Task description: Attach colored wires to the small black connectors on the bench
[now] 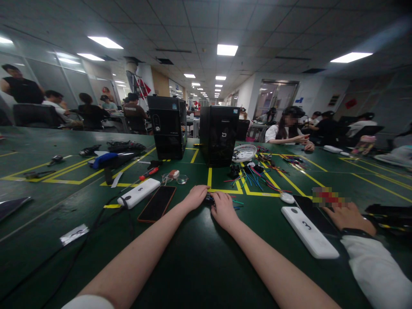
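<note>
My left hand (pixel 197 197) and my right hand (pixel 223 209) meet low over the table, fingers bent around a small black part (pixel 210 199). Most of that part is covered by my fingers, so its kind cannot be made out. Thin red, green and blue wires (pixel 238 202) stick out to the right of my right hand; whether they join the black part is hidden. Beyond my hands stand two black computer towers (pixel 219 137). A phone (pixel 157 204) lies left of my left forearm, beside a white power bank (pixel 139 193).
Eyeglasses (pixel 182 179) and a red-handled screwdriver (pixel 148 173) lie left of centre. Loose coloured wires (pixel 254 178) and a white basket (pixel 244 152) are at back right. A co-worker's hand (pixel 350 219) rests near another white power bank (pixel 309 231). A black cable (pixel 96 219) runs left.
</note>
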`<state>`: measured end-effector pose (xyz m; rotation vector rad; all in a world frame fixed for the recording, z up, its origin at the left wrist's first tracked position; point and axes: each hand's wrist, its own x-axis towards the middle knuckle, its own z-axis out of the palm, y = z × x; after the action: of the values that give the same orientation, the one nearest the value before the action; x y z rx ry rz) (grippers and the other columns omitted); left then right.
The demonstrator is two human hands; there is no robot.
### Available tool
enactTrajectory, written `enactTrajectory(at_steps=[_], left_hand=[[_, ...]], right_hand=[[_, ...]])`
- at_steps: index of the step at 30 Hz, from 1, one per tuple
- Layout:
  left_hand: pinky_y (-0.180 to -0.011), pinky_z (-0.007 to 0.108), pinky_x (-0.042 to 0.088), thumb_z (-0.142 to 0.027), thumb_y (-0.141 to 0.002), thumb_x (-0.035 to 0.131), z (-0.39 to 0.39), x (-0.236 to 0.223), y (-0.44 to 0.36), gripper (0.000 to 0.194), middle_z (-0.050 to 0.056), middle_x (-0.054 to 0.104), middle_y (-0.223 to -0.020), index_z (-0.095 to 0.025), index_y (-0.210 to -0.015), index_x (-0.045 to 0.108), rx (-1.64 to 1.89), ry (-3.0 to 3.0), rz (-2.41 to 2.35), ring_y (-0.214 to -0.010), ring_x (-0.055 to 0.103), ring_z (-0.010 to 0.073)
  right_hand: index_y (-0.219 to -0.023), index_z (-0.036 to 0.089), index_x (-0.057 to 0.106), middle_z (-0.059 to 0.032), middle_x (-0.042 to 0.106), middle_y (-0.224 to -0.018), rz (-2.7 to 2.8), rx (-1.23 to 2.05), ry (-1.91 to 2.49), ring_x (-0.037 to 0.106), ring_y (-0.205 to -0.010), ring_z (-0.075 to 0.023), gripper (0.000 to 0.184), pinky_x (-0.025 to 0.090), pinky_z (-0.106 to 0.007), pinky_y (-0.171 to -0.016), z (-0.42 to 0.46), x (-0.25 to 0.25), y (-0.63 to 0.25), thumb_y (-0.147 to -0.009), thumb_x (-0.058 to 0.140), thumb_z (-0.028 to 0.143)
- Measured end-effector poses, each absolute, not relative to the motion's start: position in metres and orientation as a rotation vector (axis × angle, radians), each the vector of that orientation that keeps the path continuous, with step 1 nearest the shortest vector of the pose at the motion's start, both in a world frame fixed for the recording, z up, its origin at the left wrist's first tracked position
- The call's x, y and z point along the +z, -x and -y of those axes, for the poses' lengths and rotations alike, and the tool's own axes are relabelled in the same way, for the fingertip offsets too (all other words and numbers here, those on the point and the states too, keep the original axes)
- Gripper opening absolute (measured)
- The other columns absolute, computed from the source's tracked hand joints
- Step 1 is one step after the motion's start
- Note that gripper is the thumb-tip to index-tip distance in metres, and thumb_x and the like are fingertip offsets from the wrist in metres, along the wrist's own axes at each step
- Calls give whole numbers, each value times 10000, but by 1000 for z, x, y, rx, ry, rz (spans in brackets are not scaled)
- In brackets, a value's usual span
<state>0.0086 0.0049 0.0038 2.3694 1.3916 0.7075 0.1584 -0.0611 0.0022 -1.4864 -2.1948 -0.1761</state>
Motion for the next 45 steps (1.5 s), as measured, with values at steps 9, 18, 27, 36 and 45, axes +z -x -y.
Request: enactTrajectory(at_steps=[9,18,27,36,45], left_hand=[[-998,348,321,-271,-892,233,-9,-2,-8,414,75,561,-1181,-144,-1144,536,734,-2398,-1382,-1120,476,182],[-1048,450,214,-276,-895,184,-5,4,-10,425,51,506,-1253,-204,-1192,478,626,-2325,-1435,-1188,412,185],[-1051,500,156,-283,-891,158,-1,9,-10,429,51,487,-1264,-224,-1195,455,597,-2310,-1440,-1211,379,178],[-1060,451,172,-314,-902,147,-3,3,-6,442,30,490,-1269,-222,-1201,460,621,-2310,-1421,-1205,389,167],[-1051,478,169,-314,-904,175,-4,0,-5,419,37,499,-1255,-225,-1183,474,642,-2364,-1400,-1196,390,177]], right_hand=[[-1130,193,484,-95,523,-1111,2203,-177,1490,428,-1071,-210,401,256,-385,-963,61,3,-158,-729,489,185],[-1121,203,494,-97,515,-1108,2203,-212,1514,418,-1069,-229,395,254,-391,-955,64,5,-155,-727,498,185],[-1072,211,510,-92,511,-1064,2189,-276,1524,417,-1045,-233,358,236,-399,-956,67,8,-153,-715,514,190],[-1098,200,503,-97,499,-1105,2189,-263,1494,404,-1076,-221,379,217,-396,-981,66,6,-153,-720,500,173],[-1103,207,507,-96,507,-1099,2176,-277,1462,412,-1071,-226,387,235,-410,-976,64,5,-153,-719,500,161]])
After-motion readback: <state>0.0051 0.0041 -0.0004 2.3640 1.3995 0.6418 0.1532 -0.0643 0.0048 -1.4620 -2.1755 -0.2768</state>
